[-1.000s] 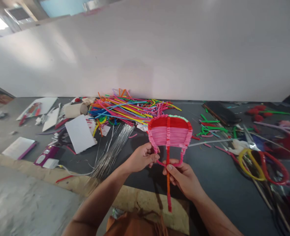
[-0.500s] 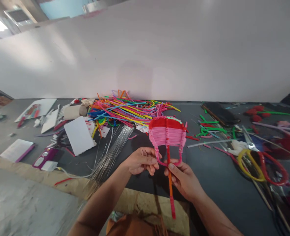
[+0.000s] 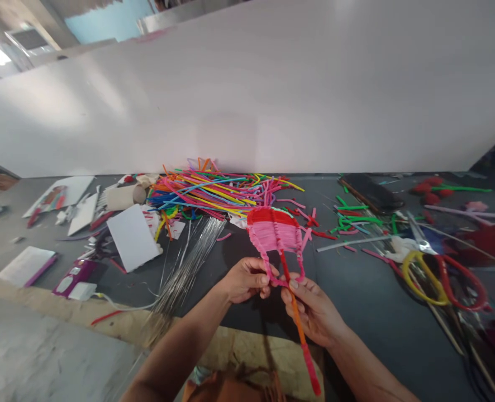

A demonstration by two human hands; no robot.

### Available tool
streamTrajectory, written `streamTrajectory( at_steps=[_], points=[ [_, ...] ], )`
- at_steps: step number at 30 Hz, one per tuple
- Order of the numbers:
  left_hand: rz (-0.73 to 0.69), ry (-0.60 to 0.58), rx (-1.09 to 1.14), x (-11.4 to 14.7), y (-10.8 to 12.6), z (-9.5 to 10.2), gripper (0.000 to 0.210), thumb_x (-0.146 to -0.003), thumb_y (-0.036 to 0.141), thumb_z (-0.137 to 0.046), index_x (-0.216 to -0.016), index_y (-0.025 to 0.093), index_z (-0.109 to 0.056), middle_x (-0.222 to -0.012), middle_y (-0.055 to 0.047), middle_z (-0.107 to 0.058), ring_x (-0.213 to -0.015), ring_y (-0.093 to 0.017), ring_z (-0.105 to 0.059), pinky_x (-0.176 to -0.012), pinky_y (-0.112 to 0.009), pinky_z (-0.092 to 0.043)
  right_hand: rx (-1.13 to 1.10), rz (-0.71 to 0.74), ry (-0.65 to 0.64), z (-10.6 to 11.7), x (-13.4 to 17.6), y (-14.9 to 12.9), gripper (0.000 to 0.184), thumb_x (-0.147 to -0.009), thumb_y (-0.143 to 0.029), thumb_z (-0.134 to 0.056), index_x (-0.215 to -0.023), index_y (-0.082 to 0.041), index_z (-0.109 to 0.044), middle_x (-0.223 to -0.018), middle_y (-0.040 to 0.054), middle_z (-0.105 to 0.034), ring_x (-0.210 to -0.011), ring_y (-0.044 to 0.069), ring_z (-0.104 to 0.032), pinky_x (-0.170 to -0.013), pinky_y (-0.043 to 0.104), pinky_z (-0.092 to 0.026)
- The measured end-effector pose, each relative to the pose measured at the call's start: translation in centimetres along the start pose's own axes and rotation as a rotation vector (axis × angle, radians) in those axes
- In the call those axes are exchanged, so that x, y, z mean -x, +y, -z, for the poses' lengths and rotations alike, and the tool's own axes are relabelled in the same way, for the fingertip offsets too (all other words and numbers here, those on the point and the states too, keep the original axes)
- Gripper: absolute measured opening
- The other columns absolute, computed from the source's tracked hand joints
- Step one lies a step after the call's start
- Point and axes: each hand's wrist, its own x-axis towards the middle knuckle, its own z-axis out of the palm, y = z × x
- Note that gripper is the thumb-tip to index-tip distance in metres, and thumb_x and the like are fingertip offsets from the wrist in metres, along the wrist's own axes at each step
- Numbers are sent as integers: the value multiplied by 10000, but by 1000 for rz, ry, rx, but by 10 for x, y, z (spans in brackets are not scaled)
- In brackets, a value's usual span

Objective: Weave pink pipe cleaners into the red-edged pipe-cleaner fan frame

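Observation:
Held up in front of me is a pipe-cleaner craft (image 3: 277, 237), a rounded shape with a red band on top, pink rows below and an open pink frame underneath. A red, orange and pink stem (image 3: 300, 326) runs down from it, tilted with its lower end to the right. My right hand (image 3: 314, 312) is closed around the stem just below the pink frame. Beside the frame's lower left corner, my left hand (image 3: 245, 282) pinches the pink pipe cleaner between thumb and fingers. Its fingertips are partly hidden.
A heap of coloured pipe cleaners (image 3: 208, 190) lies behind the craft, with a bundle of thin wires (image 3: 193, 265) to its left. Scissors (image 3: 426, 273), green offcuts (image 3: 352, 220) and a dark phone-like object (image 3: 371, 192) lie right. A white card (image 3: 133, 237) and purple device (image 3: 75, 276) lie left.
The craft has tilted, its stem's lower end swinging right and its top shifting slightly left and down. My left fingers have closed in on the frame's lower left corner.

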Motion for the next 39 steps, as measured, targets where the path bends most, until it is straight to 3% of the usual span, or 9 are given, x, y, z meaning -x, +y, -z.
streamTrajectory(
  at_steps=[7,18,21,24,28,30,33,35,39],
  points=[
    [-143,105,-11,-2,-8,-13,294,-579,338,-805,-658,118,-627,-518,17,-551,-448,-52,-461,-464,-196,-375,90,92,66,-4,-1,1,180,-680,-312,-752,-771,-166,-698,-551,-8,-597,-401,5,-346,-375,99,-299],
    [-293,440,-530,1,-8,-12,243,-724,368,-661,-674,132,-638,-575,5,-586,-496,-75,-483,-502,-200,-390,416,273,156,3,-4,8,255,-697,-391,-722,-821,-173,-676,-604,17,-646,-403,46,-430,-367,170,-318],
    [-308,349,-389,1,-3,-17,237,-659,343,-727,-747,139,-644,-676,-8,-625,-595,-91,-540,-591,-209,-433,422,270,130,4,-3,8,254,-708,-400,-710,-827,-179,-673,-606,13,-647,-410,49,-432,-376,176,-321],
    [-238,234,-103,-1,1,-21,436,-565,387,-790,-887,143,-626,-824,-65,-673,-715,-161,-623,-675,-281,-492,492,206,41,6,-4,11,273,-732,-424,-680,-842,-174,-671,-628,14,-651,-407,45,-425,-391,184,-334],
    [-146,268,95,-4,1,-21,400,-662,409,-730,-932,144,-600,-795,-90,-698,-787,-239,-672,-716,-392,-538,746,150,-10,11,-7,10,300,-766,-449,-628,-814,-155,-659,-594,-10,-599,-423,62,-441,-414,199,-375],
    [-178,299,116,-3,1,-20,348,-720,386,-689,-953,145,-600,-805,-84,-705,-809,-240,-679,-736,-410,-548,861,271,111,13,-8,3,283,-756,-429,-643,-877,-174,-636,-648,-11,-594,-487,90,-493,-451,215,-421],
    [-210,294,104,0,3,-20,332,-755,363,-661,-985,129,-608,-870,-100,-708,-847,-246,-679,-752,-416,-557,999,625,355,10,-6,-11,413,-714,-345,-703,-1078,-230,-546,-901,26,-596,-628,121,-553,-574,258,-483],
    [-179,273,107,3,3,-21,334,-768,358,-649,-1000,121,-611,-880,-111,-709,-848,-255,-680,-731,-414,-568,1183,793,357,5,-4,-22,404,-718,-294,-700,-1091,-246,-553,-949,42,-570,-667,133,-556,-649,291,-490],
    [-111,259,156,6,3,-23,320,-768,331,-654,-999,114,-612,-911,-129,-707,-846,-267,-681,-670,-394,-583,1426,903,306,-3,-5,-35,94,-796,-243,-608,-872,-248,-664,-877,52,-607,-791,181,-586,-752,332,-478]
  ],
)
